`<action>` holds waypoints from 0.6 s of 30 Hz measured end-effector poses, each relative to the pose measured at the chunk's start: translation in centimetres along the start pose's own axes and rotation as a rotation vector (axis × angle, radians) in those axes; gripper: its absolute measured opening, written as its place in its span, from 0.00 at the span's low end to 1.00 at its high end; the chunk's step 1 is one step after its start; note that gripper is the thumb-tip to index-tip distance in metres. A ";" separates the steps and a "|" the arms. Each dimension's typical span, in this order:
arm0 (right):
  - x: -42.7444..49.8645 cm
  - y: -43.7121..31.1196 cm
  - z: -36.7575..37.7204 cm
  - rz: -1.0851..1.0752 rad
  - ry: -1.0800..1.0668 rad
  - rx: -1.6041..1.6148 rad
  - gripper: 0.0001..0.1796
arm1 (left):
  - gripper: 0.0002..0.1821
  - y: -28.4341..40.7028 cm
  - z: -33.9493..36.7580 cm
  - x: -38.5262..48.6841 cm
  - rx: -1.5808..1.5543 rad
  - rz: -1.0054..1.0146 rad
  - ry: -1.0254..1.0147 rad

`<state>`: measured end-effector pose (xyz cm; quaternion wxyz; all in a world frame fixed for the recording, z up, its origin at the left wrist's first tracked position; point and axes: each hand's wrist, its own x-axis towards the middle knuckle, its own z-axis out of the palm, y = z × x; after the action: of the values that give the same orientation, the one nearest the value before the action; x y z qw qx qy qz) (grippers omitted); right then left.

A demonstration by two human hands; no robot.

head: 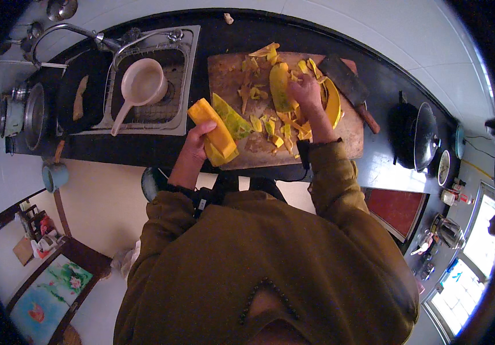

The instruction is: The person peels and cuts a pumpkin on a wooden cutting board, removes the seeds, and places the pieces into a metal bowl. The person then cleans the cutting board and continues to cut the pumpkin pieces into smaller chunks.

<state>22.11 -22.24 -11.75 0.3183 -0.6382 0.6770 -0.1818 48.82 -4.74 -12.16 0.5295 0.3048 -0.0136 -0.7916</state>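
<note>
My left hand grips a thick peeled piece of orange squash at the front left edge of the wooden cutting board. A green-yellow wedge of peel lies right beside that piece. My right hand is over the board's middle, fingers bent, touching or just above a yellow squash piece; whether it holds anything is hidden. A curved squash slice lies to its right. Peel scraps are scattered over the board. The cleaver rests across the board's back right corner, its wooden handle towards me.
Left of the board is a steel sink with a light-coloured long-handled dipper in it and a faucet behind. A lidded wok stands at the right. A small pale scrap lies near the counter's back edge.
</note>
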 end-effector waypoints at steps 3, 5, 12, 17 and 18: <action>-1.6 -0.8 1.5 0.020 -0.019 -0.123 0.34 | 0.29 0.0 0.2 0.3 -0.031 -0.014 -0.026; -2.2 -1.0 1.9 -0.048 -0.051 -0.264 0.34 | 0.31 0.0 0.8 0.5 -0.027 -0.038 0.004; -6.6 -3.1 -0.3 -0.155 -0.476 0.718 0.21 | 0.41 0.3 4.2 1.0 -0.032 -0.037 -0.298; -8.9 -4.4 -0.6 -0.205 -0.536 0.515 0.19 | 0.52 0.1 4.9 1.1 0.053 -0.026 -0.391; -8.9 -4.5 -0.6 -0.157 -0.499 0.384 0.17 | 0.53 0.1 4.8 0.9 0.044 -0.010 -0.370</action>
<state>24.96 -14.19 -6.61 0.5740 -0.6417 0.4801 -0.1683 46.26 -6.97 -8.64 0.5071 0.1654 -0.1263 -0.8364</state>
